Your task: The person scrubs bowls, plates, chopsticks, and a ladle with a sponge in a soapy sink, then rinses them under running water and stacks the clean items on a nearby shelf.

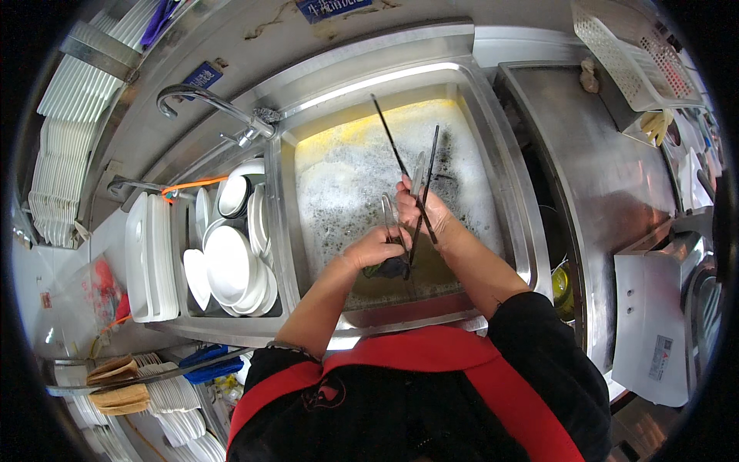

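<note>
My left hand (378,247) is closed around a pair of metal tongs (387,208) low over a stainless steel sink basin (288,231) of foamy water (358,173). A dark, wet item (392,267), too unclear to name, lies just under that hand. Beside it on the right, my right hand (424,211) grips several long dark chopsticks (388,128), which cross and point in different directions. A clear or metal utensil (418,167) stands up among them in the same hand. The lower ends of the chopsticks reach down near my left hand.
Left of the basin, a second sink holds stacked white plates and bowls (231,265), with long white trays (153,257) at its edge. A faucet (208,98) arches above. At right are a steel counter (600,144), a perforated plastic basket (618,52) and a metal appliance (652,323).
</note>
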Tool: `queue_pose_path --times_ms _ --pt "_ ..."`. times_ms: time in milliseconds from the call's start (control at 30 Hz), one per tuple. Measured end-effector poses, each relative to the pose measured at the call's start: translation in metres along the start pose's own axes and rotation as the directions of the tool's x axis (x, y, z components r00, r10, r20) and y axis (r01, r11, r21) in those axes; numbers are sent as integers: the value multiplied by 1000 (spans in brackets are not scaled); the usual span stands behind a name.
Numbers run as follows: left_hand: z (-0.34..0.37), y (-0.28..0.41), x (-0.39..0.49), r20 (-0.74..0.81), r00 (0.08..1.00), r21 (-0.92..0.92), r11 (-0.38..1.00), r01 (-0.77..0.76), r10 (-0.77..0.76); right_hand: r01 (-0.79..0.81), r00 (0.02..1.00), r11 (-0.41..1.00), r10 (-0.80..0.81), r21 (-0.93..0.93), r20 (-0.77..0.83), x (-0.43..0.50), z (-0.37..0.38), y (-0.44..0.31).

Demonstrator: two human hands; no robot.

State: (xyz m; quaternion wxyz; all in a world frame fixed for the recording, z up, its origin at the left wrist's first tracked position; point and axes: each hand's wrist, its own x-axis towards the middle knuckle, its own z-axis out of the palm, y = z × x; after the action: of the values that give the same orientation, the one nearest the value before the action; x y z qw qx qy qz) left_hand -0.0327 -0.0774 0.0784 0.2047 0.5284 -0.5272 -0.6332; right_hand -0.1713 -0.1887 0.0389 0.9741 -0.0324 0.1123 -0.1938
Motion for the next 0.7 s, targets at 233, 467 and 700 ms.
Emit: queue_pose_path --times_ms 233,467,700 --pt "-4 -23 -2 -234 970 -29 998 54 -60 11 874 905 -214 -424 -435 9 -53 -20" --pt "-21 -44 -12 -361 931 -210 978 -21 -57 -610 530 -195 -821 -768 -212 -25 -122 -28" --pt "-28 -50 -12 -490 844 -603 784 -148 -217 -432 609 -293 -793 -853 -36 -66 -46 -7"
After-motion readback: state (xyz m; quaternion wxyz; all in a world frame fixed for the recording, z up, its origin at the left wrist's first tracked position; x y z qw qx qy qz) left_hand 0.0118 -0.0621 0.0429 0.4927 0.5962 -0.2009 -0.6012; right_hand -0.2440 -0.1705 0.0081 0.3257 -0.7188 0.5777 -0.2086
